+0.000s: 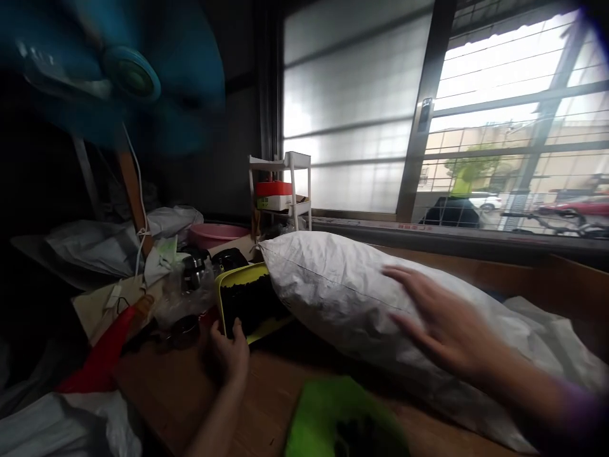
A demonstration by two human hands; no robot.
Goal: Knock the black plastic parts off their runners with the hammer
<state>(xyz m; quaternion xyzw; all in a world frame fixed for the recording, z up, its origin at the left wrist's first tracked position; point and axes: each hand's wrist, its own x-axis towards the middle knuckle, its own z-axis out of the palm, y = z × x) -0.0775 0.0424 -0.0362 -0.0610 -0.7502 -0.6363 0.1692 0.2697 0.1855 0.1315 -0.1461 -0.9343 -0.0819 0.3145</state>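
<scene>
A yellow plastic tub [219, 298] stands tilted on the wooden table, with dark, crumbly material inside. At its near left corner, my left hand [232, 348] grips the edge, thumb over the rim. A large, full white woven sack [328, 273] lies across the table, its narrow end beside the tub. Over the sack is my right hand [440, 317], slightly blurred, with fingers spread and nothing in them; whether it touches the sack I cannot tell. In front lies a bright green piece [314, 412] with dark bits on it, partly cut off below.
A blue fan [133, 75] spins at the upper left. Behind the tub are a pink basin [216, 233] and a white shelf rack [297, 162]. Clear plastic bags [174, 295] and a red object [104, 352] lie left on the table [157, 387]. A barred window is at the back.
</scene>
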